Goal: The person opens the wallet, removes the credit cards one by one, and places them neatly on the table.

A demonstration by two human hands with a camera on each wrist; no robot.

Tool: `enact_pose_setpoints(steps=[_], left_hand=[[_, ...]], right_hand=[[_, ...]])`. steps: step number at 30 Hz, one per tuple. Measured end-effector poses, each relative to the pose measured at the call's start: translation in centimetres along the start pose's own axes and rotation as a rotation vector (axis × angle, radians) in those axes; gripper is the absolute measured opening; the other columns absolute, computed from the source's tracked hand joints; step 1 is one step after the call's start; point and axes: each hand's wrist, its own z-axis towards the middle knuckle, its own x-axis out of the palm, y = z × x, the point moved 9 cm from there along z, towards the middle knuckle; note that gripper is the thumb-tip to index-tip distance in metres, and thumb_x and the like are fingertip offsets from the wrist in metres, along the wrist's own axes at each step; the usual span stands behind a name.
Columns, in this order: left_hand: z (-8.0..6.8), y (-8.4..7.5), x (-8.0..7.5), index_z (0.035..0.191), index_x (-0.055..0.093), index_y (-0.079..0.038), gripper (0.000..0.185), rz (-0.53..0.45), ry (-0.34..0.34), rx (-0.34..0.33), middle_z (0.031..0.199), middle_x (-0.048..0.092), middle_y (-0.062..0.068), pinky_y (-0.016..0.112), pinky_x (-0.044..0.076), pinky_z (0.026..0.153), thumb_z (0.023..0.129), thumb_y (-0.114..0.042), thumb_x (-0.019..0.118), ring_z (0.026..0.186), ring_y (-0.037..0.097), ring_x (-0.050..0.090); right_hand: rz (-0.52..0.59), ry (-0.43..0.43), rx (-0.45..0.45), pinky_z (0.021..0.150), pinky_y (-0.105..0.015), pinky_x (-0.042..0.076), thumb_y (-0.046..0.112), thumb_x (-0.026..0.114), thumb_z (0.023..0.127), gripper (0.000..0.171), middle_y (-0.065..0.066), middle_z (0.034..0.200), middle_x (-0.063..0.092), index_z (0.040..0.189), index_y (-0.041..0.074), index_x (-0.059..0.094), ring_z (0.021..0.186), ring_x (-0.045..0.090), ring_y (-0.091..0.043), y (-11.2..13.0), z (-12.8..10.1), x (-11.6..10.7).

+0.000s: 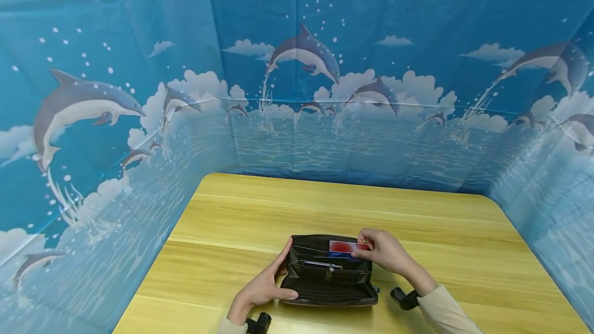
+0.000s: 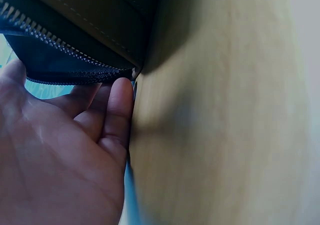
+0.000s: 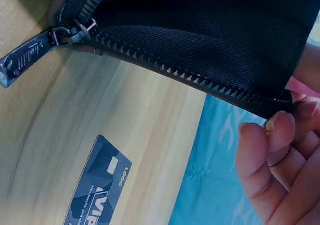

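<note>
A dark brown zip-around wallet (image 1: 327, 293) lies spread on the table, its compartments facing up. My left hand (image 1: 266, 286) holds it at the left side, thumb over the front edge and a finger up at the back corner. In the left wrist view, the fingers of that hand (image 2: 65, 135) bend behind the zipped edge. My right hand (image 1: 387, 254) pinches the right end of a red card (image 1: 341, 247) at the rear compartment. Something blue (image 1: 337, 254) shows just below the card. The right wrist view has the right fingertips (image 3: 279, 130) at the wallet's zipped rim.
A dark VIP membership card (image 3: 100, 187) lies on the wooden table (image 1: 250, 210) beyond the wallet in the right wrist view. The wallet's zip pull (image 3: 27, 57) sticks out at its right side. A dolphin-print curtain (image 1: 297, 138) surrounds the table's back and sides.
</note>
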Motion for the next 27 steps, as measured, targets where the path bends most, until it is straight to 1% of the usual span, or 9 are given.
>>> enact_pose_setpoints(steps=[5, 10, 14, 22, 27], left_hand=[[0.0, 0.1, 0.0, 0.151, -0.003, -0.040, 0.111, 0.007, -0.003, -0.009, 0.157, -0.004, -0.003, 0.032, 0.030, 0.103, 0.079, -0.024, 0.079, 0.140, 0.017, 0.012], [0.0, 0.1, 0.0, 0.151, -0.003, -0.040, 0.111, 0.005, -0.002, -0.007, 0.157, -0.004, -0.003, 0.032, 0.029, 0.103, 0.079, -0.023, 0.079, 0.140, 0.017, 0.012], [0.0, 0.1, 0.0, 0.151, -0.003, -0.040, 0.111, -0.001, -0.004, -0.006, 0.157, -0.002, -0.002, 0.032, 0.029, 0.103, 0.079, -0.023, 0.079, 0.139, 0.017, 0.013], [0.0, -0.1, 0.0, 0.152, -0.003, -0.038, 0.110, -0.004, -0.002, 0.007, 0.157, -0.002, 0.000, 0.032, 0.030, 0.103, 0.079, -0.022, 0.079, 0.139, 0.017, 0.013], [0.0, -0.1, 0.0, 0.152, -0.003, -0.038, 0.111, -0.007, -0.004, 0.003, 0.157, 0.000, 0.000, 0.032, 0.029, 0.103, 0.079, -0.023, 0.079, 0.139, 0.017, 0.015]], right_hand=[[0.055, -0.002, -0.002, 0.049, -0.024, 0.028, 0.038, 0.070, 0.084, 0.022, 0.009, 0.057, 0.032, 0.078, 0.022, 0.056, 0.048, 0.027, -0.003, -0.3, 0.0, 0.0], [0.126, -0.005, 0.026, 0.049, -0.024, 0.027, 0.040, 0.069, 0.085, 0.024, 0.007, 0.057, 0.032, 0.078, 0.020, 0.058, 0.048, 0.026, -0.004, -0.7, 0.0, 0.2], [0.160, -0.020, 0.051, 0.049, -0.024, 0.028, 0.039, 0.070, 0.084, 0.024, 0.006, 0.057, 0.032, 0.078, 0.018, 0.060, 0.048, 0.027, -0.004, -1.2, 0.1, 0.3], [0.196, -0.052, 0.111, 0.050, -0.024, 0.028, 0.040, 0.071, 0.083, 0.028, 0.006, 0.057, 0.032, 0.078, 0.016, 0.059, 0.049, 0.028, -0.004, -1.9, -0.1, 0.4], [0.214, -0.073, 0.121, 0.049, -0.024, 0.027, 0.038, 0.070, 0.085, 0.030, 0.005, 0.058, 0.031, 0.076, 0.014, 0.056, 0.049, 0.029, -0.004, -2.0, -0.2, 0.3]])
